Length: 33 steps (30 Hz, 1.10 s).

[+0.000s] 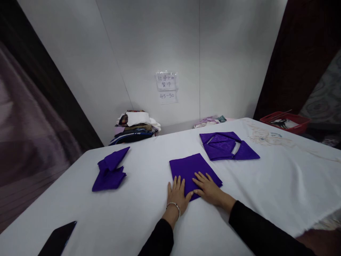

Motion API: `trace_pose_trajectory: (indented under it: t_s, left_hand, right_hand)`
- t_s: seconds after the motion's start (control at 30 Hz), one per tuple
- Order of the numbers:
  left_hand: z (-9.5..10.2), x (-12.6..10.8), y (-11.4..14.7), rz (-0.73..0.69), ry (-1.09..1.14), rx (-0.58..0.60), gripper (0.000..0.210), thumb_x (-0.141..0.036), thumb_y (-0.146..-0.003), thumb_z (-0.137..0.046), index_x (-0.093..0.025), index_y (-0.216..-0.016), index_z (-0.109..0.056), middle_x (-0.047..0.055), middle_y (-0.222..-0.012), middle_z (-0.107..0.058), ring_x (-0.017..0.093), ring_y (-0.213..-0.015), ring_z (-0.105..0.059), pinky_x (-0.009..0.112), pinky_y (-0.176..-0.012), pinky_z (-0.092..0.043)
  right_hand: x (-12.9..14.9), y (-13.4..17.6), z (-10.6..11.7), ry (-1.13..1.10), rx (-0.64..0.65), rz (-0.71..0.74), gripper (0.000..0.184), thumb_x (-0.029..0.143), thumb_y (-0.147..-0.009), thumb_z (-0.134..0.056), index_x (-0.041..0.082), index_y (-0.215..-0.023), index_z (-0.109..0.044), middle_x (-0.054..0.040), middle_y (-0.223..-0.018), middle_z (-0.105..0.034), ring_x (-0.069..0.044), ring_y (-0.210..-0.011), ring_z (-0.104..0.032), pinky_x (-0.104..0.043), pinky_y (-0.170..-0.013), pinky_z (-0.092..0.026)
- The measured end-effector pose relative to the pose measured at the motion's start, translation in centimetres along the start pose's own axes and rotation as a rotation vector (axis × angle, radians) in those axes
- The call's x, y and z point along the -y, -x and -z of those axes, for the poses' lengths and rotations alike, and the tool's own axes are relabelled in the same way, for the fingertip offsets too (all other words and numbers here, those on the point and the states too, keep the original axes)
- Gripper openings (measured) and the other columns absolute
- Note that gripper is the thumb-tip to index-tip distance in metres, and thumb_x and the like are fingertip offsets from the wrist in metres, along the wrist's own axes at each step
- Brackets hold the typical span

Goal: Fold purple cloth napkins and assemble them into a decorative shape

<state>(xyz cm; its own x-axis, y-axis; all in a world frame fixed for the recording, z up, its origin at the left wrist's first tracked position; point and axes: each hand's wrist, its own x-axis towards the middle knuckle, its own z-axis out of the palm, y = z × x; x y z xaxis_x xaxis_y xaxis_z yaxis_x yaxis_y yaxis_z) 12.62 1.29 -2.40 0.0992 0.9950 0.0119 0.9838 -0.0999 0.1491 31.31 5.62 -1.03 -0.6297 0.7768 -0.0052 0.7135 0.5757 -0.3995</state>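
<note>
A purple cloth napkin [190, 169], folded into a flat square, lies on the white-covered table [144, 209] in front of me. My left hand [178, 195] rests flat on its near left edge with the fingers spread, a bracelet [174, 204] around the wrist. On its right part lies my right hand [209, 187], palm down, fingers stretched out. The two thumbs almost meet at the near edge. Neither hand grips the cloth.
Left of me lies another folded purple napkin [110, 170]; more purple folded cloth [226, 145] is at the back right. A dark flat device [58, 238] sits near left. Stacked clothes [135, 126], a red basket [301, 124] and a wall sign [167, 87] are beyond.
</note>
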Motion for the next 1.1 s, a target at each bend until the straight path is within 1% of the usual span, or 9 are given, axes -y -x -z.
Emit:
trace_pose_trajectory:
  t_s: [0.13,0.3,0.43,0.53,0.63,0.73,0.83,0.97,1.1]
  left_hand:
    - [0.3,-0.2,0.3,0.001,0.034,-0.011,0.072,-0.063,-0.083,-0.017,-0.018,-0.138,-0.027,0.008,-0.148,-0.019,0.025,-0.136,-0.007,0.053,-0.108,-0.007]
    - [0.6,-0.4,0.3,0.008,0.072,-0.008,0.073,-0.064,-0.082,-0.017,-0.017,-0.138,-0.028,0.009,-0.147,-0.02,0.026,-0.136,-0.008,0.053,-0.108,-0.007]
    - [0.9,-0.3,0.2,0.009,0.125,-0.02,0.07,-0.061,-0.083,-0.024,-0.016,-0.137,-0.03,0.01,-0.147,-0.021,0.027,-0.136,-0.01,0.053,-0.108,-0.01]
    - [1.1,0.0,0.6,-0.014,0.181,-0.121,0.064,-0.055,-0.083,-0.035,-0.016,-0.134,-0.035,0.011,-0.144,-0.028,0.027,-0.134,-0.017,0.054,-0.107,-0.014]
    - [1.2,0.5,1.6,-0.145,0.228,-0.246,0.05,-0.047,-0.08,-0.047,-0.019,-0.122,-0.049,0.01,-0.132,-0.047,0.026,-0.125,-0.035,0.05,-0.104,-0.024]
    - [1.4,0.9,2.8,-0.248,0.247,-0.28,0.031,-0.036,-0.078,-0.054,-0.022,-0.105,-0.06,0.006,-0.109,-0.06,0.023,-0.106,-0.05,0.043,-0.094,-0.036]
    - [1.8,1.0,3.4,-0.247,0.238,-0.24,0.018,-0.028,-0.079,-0.051,-0.023,-0.091,-0.064,0.004,-0.095,-0.062,0.02,-0.095,-0.053,0.038,-0.086,-0.04]
    - [2.2,1.0,3.3,-0.256,0.249,-0.215,0.017,-0.025,-0.082,-0.048,-0.023,-0.086,-0.065,0.003,-0.09,-0.062,0.019,-0.091,-0.053,0.036,-0.081,-0.042]
    - [2.3,1.0,3.4,-0.283,0.277,-0.198,0.02,-0.025,-0.083,-0.046,-0.023,-0.083,-0.066,0.003,-0.088,-0.063,0.018,-0.088,-0.054,0.034,-0.078,-0.044]
  right_hand:
    - [-3.3,1.9,0.1,0.113,-0.073,-0.07,0.061,0.057,-0.087,-0.029,0.023,-0.138,-0.029,-0.0093,-0.146,-0.023,-0.025,-0.135,-0.014,-0.05,-0.106,-0.008]
    - [-6.0,4.2,0.0,0.161,-0.13,-0.131,0.062,0.058,-0.087,-0.029,0.024,-0.138,-0.029,-0.0084,-0.145,-0.024,-0.026,-0.134,-0.016,-0.053,-0.106,-0.01]
    - [-7.9,5.5,0.5,0.004,-0.221,-0.185,0.059,0.055,-0.088,-0.031,0.023,-0.138,-0.031,-0.0078,-0.144,-0.027,-0.025,-0.133,-0.019,-0.051,-0.107,-0.015]
    - [-9.2,6.6,1.1,-0.186,-0.415,-0.275,0.052,0.05,-0.088,-0.035,0.022,-0.132,-0.042,-0.0077,-0.139,-0.039,-0.023,-0.129,-0.031,-0.045,-0.106,-0.026]
    - [-9.7,7.7,1.4,-0.288,-0.542,-0.283,0.042,0.043,-0.086,-0.04,0.023,-0.119,-0.055,-0.0061,-0.128,-0.052,-0.023,-0.12,-0.044,-0.043,-0.102,-0.035]
    - [-8.8,8.2,1.4,-0.275,-0.529,-0.223,0.035,0.036,-0.085,-0.041,0.023,-0.11,-0.061,-0.005,-0.119,-0.059,-0.023,-0.116,-0.048,-0.043,-0.1,-0.037]
    - [-7.4,7.8,1.6,-0.215,-0.467,-0.149,0.034,0.031,-0.086,-0.039,0.022,-0.11,-0.062,-0.0045,-0.118,-0.06,-0.022,-0.117,-0.047,-0.042,-0.101,-0.036]
    - [-6.4,7.2,1.8,-0.148,-0.4,-0.131,0.035,0.03,-0.088,-0.038,0.021,-0.111,-0.062,-0.0044,-0.119,-0.059,-0.022,-0.119,-0.045,-0.042,-0.102,-0.035]
    - [-6.7,7.4,1.7,-0.057,-0.34,-0.107,0.035,0.03,-0.089,-0.038,0.021,-0.112,-0.062,-0.0051,-0.122,-0.057,-0.023,-0.12,-0.044,-0.042,-0.102,-0.033]
